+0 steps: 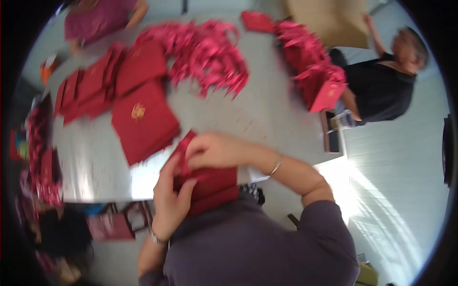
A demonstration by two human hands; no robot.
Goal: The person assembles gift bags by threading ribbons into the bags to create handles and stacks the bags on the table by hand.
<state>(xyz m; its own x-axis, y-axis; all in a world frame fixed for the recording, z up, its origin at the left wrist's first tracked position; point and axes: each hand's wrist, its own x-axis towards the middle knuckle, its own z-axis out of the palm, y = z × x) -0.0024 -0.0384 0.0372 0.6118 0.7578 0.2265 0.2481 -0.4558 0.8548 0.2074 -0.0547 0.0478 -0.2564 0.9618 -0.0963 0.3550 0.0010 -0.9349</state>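
Against my body at the table's near edge is a dark red flat bag (212, 183), seemingly of stiff paper, with others under it. A shiny pink-red ribbon (184, 164) runs at its left end, between my hands. My right hand (207, 150) reaches in from the right with fingers curled together on the ribbon. My left hand (172, 202) comes up from below, its fingertips at the ribbon and its thumb lying over the red bag. Motion blurs the fingertips, and the grip is partly hidden. Just beyond my hands lies a stack of red bags (150, 128) with a gold emblem.
More red stacks (140, 66) lie at the far left. A heap of pink-red ribbons (210, 57) covers the table's (267, 128) far middle. Ribboned red bags (312, 66) stand in a row at right, beside a person in black (384, 88). Another person (98, 19) stands across the table.
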